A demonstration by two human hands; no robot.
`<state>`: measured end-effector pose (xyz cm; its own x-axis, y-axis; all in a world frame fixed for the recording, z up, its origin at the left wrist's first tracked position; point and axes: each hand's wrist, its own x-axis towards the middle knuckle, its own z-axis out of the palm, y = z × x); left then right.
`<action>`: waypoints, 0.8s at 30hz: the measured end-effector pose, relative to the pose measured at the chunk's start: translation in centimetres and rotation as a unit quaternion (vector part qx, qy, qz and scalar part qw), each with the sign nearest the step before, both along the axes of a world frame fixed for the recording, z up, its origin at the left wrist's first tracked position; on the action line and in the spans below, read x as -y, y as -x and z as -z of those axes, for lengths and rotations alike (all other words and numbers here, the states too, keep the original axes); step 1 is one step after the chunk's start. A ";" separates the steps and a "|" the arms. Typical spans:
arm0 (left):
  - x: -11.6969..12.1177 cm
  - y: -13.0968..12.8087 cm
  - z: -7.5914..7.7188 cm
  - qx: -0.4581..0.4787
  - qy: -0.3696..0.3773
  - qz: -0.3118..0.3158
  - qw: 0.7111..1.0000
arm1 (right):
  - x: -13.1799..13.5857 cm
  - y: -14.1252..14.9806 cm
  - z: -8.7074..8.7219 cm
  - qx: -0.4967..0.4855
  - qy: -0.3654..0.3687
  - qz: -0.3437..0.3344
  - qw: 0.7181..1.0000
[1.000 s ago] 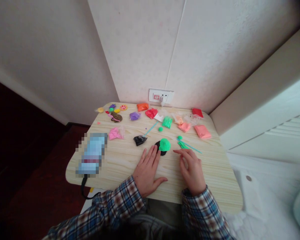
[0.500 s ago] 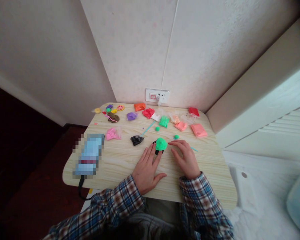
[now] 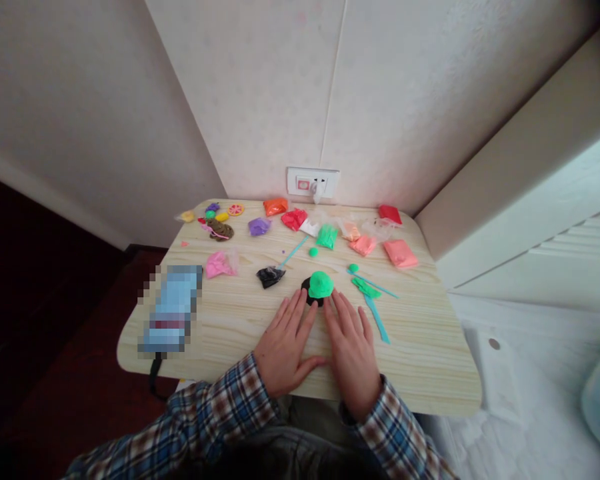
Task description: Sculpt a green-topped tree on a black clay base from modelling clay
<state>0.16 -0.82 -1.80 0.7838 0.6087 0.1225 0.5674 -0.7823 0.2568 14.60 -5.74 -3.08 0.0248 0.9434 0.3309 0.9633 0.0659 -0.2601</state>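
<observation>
A mound of bright green modelling clay [image 3: 321, 283] sits on a flat black clay disc [image 3: 306, 285] near the middle of the table. My left hand [image 3: 286, 347] lies palm down with fingers stretched out, its fingertips at the disc's near left edge. On the other side, my right hand [image 3: 351, 347] is also flat and open, fingertips against the disc and the near right of the mound. Right of that hand lie a flattened green clay piece [image 3: 366, 288], a blue flat modelling tool [image 3: 379, 320] and a thin blue stick [image 3: 377, 283].
Small green balls [image 3: 313, 252] lie behind the mound. Clay packets stand around them: black [image 3: 271, 276], pink [image 3: 221, 264], purple [image 3: 259, 227] and salmon [image 3: 401, 253]. A phone with a blurred screen [image 3: 173, 310] is at the left edge. A wall socket [image 3: 313, 183] sits behind the table.
My right hand has come down and left, from raised beside the mound to flat at the disc. This uncovers the flattened green piece and blue tool. The left hand stays by the disc.
</observation>
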 end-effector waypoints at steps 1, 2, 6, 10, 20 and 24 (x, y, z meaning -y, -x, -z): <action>-0.2 0.0 0.0 0.003 0.008 0.004 1.000 | -0.2 0.3 0.0 0.001 0.002 0.008 1.000; -0.3 0.0 0.1 0.007 0.014 0.006 1.000 | -0.4 0.4 -0.1 0.000 0.004 0.012 1.000; -0.6 0.3 0.0 0.028 0.036 0.002 0.999 | -0.9 -0.4 -0.8 -0.011 0.012 0.007 1.000; -0.5 1.0 -0.4 0.115 0.061 -0.020 0.991 | -1.5 -2.1 -0.8 -0.095 -0.012 0.012 0.995; -0.5 2.3 -1.5 0.267 0.075 -0.109 0.955 | -7.0 -2.5 -1.4 -0.408 -0.020 -0.029 0.912; -1.6 2.3 -3.4 0.341 0.095 -0.157 0.922 | -7.1 -3.1 -3.2 -0.456 -0.008 -0.040 0.889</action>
